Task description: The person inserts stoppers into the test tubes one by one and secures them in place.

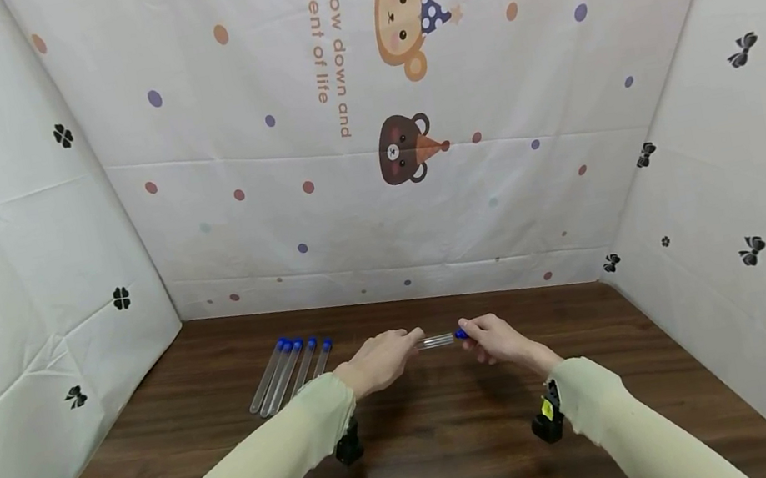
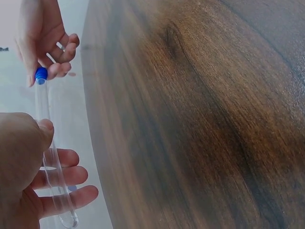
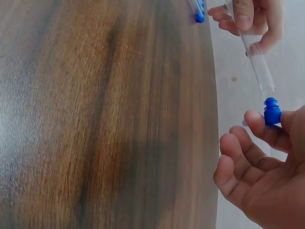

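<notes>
My left hand [image 1: 382,360] grips a clear test tube [image 1: 436,341] above the table, its rounded end past my fingers in the left wrist view. Between the thumb and index finger of my right hand [image 1: 497,341] is a blue ribbed stopper [image 3: 272,111]. In the right wrist view a small gap separates the stopper from the tube's open mouth, and the two are roughly in line. The other right fingers are loosely bent. No contents show inside the tube.
Several test tubes with blue stoppers [image 1: 284,376] lie side by side on the brown wooden table [image 1: 451,464], left of my left hand. White printed sheets [image 1: 349,219] stand behind the table and along both sides. A black camera is strapped at each wrist.
</notes>
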Available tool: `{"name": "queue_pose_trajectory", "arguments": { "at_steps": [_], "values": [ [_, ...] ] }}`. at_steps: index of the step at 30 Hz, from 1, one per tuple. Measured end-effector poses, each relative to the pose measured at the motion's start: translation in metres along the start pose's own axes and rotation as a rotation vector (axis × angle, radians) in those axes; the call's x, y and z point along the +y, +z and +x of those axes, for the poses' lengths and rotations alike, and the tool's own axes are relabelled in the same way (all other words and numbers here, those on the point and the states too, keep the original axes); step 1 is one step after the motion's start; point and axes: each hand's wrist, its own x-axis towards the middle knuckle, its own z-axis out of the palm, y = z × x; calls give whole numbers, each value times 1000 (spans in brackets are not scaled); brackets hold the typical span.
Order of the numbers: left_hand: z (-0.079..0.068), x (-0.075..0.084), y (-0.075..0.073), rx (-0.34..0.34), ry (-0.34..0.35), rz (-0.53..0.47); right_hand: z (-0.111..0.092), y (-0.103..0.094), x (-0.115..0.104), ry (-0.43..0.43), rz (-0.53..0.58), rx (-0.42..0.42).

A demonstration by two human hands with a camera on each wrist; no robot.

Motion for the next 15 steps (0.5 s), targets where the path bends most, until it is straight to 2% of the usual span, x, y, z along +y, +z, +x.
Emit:
{"name": "queue_pose_trajectory", "arguments": {
  "at_steps": [15],
  "values": [
    [0, 0, 1, 9, -4, -8, 0, 5, -6, -40, -18, -35]
  ]
}}
